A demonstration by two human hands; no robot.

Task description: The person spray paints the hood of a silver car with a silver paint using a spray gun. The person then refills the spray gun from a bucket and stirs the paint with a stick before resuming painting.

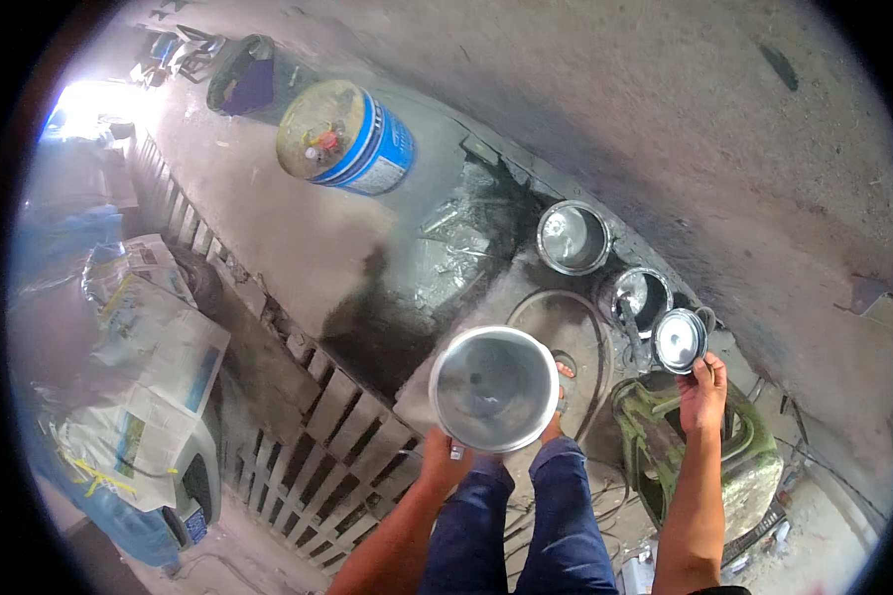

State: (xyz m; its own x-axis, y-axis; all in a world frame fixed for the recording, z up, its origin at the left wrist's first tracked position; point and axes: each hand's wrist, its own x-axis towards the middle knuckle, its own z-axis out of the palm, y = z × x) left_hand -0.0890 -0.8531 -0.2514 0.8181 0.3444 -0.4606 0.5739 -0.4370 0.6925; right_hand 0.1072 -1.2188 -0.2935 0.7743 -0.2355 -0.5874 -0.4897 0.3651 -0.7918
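My left hand grips the lower left side of a round grey metal pot, its open mouth facing up over my legs. Part of that hand is hidden behind the pot. Out to the right, my right hand is closed on the edge of a small round shiny metal piece, a lid or shallow cup, with a dark loop at its side. Just beyond it stands an open metal can with a dark flat stick in it. A second, wider metal can is farther back along the wall.
A blue and white bucket stands far off by a dark wet patch. A slatted drain grate runs along the left, beside a covered vehicle. A dirty green plastic stool sits under my right arm.
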